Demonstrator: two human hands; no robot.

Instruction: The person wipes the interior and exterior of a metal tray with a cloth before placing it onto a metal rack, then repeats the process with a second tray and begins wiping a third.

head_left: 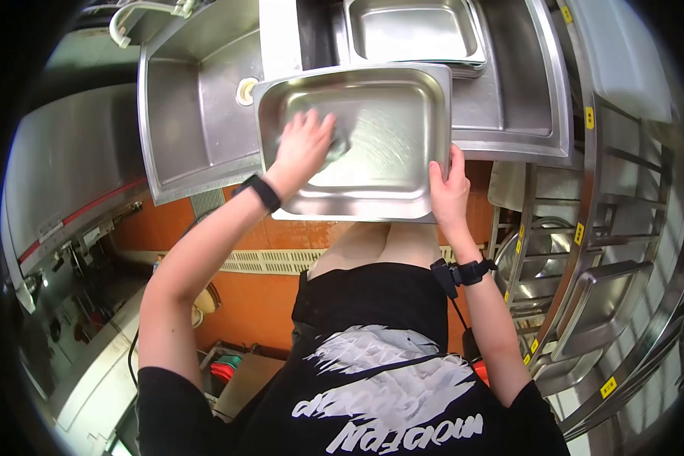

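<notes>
A rectangular stainless steel pan (391, 201) is held at the front edge of the sinks, its inside facing up toward me. My right hand (450, 190) is closed on the pan's right rim, thumb on the inner side. Inside the pan on the left, my left hand (305, 148) presses a blurred grey-green scrubber (340, 148) against the bottom; motion smear hides whether it is a pad or a cloth. Light streaks mark the pan's bottom right of that hand.
A sink basin (176, 114) with a drain lies at the left. In the right basin (520, 91) sits a stack of steel pans (418, 34). A metal rack (589, 190) holding a steel pan (600, 311) stands close on my right. A faucet (121, 26) is at upper left.
</notes>
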